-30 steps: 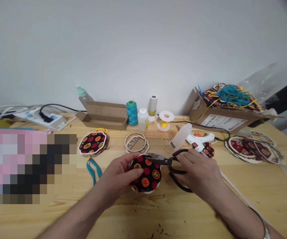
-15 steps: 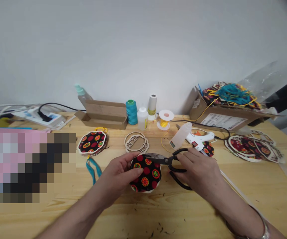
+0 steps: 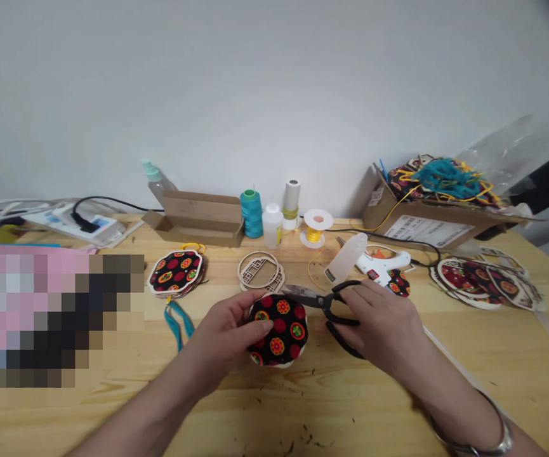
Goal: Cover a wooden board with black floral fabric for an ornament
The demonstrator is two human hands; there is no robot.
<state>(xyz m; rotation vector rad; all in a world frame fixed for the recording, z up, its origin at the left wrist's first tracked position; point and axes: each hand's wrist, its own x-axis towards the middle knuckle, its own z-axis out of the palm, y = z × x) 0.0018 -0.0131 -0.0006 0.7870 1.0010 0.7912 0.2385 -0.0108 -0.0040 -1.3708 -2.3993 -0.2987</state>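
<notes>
Between the thumb and fingers of my left hand [image 3: 233,330] is a scalloped, roughly round piece covered in black patterned fabric [image 3: 281,336], with a pale rim showing along its lower edge. My right hand [image 3: 386,317] grips black-handled scissors [image 3: 319,301], fingers in the loops. Their blades point left along the piece's upper edge; whether they touch the fabric I cannot tell. Just beyond lie thin wooden lattice rings [image 3: 261,271]. Dark fabric scraps [image 3: 305,438] are scattered on the wooden table [image 3: 236,412] in front of me.
A finished-looking fabric ornament with a teal tassel [image 3: 176,273] lies left. Behind stand an open cardboard box [image 3: 198,219], teal thread [image 3: 252,216], a bottle [image 3: 273,227] and a yellow cord spool [image 3: 318,222]. A white glue gun [image 3: 383,263] and more fabric pieces [image 3: 488,279] are right.
The scissors have shifted very slightly, their blades now just above the fabric's top edge instead of overlapping it, and the handles are closer together. The left hand keeps its hold.
</notes>
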